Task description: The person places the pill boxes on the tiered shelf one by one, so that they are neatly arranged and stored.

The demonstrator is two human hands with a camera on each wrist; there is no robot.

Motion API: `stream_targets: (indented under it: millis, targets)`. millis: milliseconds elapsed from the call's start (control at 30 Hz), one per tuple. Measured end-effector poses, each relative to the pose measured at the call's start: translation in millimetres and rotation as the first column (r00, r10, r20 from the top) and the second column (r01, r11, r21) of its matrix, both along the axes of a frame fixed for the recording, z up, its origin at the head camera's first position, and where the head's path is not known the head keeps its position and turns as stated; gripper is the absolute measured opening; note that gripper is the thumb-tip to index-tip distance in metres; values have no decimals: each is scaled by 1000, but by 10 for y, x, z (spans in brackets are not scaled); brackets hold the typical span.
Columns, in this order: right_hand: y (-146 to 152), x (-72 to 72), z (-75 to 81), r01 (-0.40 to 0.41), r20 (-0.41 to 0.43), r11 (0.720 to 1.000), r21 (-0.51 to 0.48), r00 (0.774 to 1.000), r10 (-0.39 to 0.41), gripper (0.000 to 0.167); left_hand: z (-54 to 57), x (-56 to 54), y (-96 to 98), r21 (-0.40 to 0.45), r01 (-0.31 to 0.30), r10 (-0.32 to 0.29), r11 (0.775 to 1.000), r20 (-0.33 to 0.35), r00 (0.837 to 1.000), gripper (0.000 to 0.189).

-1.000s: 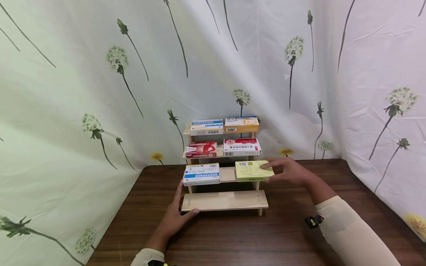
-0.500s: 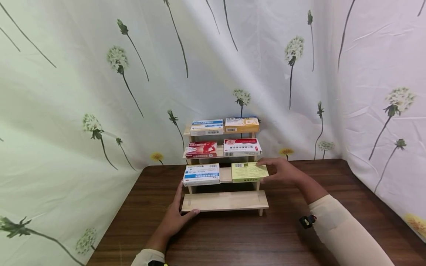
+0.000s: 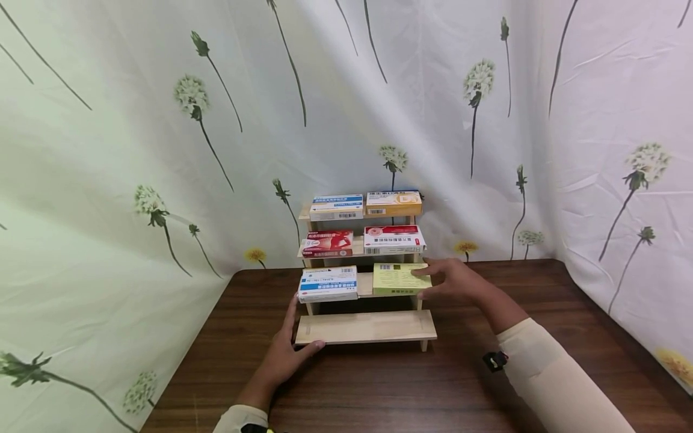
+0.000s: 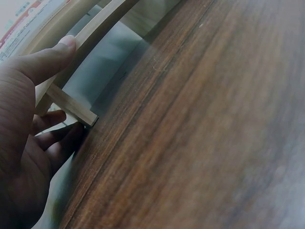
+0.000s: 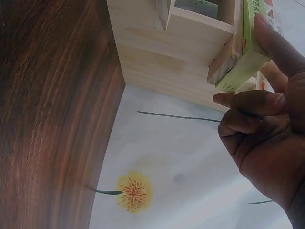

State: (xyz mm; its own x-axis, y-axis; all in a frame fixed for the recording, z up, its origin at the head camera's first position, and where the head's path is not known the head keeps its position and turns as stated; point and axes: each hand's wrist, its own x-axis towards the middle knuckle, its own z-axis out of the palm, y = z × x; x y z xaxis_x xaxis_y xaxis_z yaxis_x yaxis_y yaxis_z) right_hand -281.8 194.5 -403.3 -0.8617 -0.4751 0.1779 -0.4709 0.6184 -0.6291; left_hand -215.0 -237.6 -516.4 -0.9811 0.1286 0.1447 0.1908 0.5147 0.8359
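A wooden four-step display stand (image 3: 368,328) stands on the table. My left hand (image 3: 283,356) grips its lower left corner; in the left wrist view the thumb (image 4: 53,59) lies on the front edge, with fingers curled near a short leg (image 4: 72,106). On the second step from the bottom, my right hand (image 3: 456,279) pinches the right end of a yellow-green medicine box (image 3: 394,281). The right wrist view shows that box (image 5: 249,67) lying along the step's end, thumb on its front side. A blue-and-white medicine box (image 3: 328,284) lies left of it, across a narrow gap.
Higher up are a red medicine box (image 3: 327,243) and a red-and-white one (image 3: 394,239). The top step carries another blue-and-white box (image 3: 337,206) and an orange-and-white one (image 3: 393,203). A flower-print curtain (image 3: 346,120) hangs behind the dark wooden table (image 3: 379,391).
My right hand has slid the yellow-green medicine box left along its step, so its end no longer juts past the stand's right side. The left hand has stayed in place.
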Motion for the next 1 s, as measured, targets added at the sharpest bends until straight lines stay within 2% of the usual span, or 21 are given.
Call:
stream_targets:
  millis: [233,433,600,800,900,1000]
  targets:
    - [-23,-8,-12,-37,-21,999,23,999,38,54,-3,12,-1,-6,-1,1,1000,-3,1000,125]
    - [-40,-3,3,-71,-25,997,5,997,71,53,-4,8,-1,-15,0,0,1000,-5,1000,125]
    - [-18,-8,-35,-59,-47,998,-1,997,58,56,-4,10,-13,-6,6,-6,1000,-11,1000,126]
    - [127,38,-122,-5,-100,996,-94,995,-4,66,7,31,3,35,-4,6,999,-57,998,124]
    - [194,151,-194,81,-125,985,-152,987,-101,68,19,53,11,72,-39,47,997,-110,993,118]
    - [235,332,-282,220,-68,943,-248,967,-244,68,38,94,14,61,-122,130,991,-144,981,112]
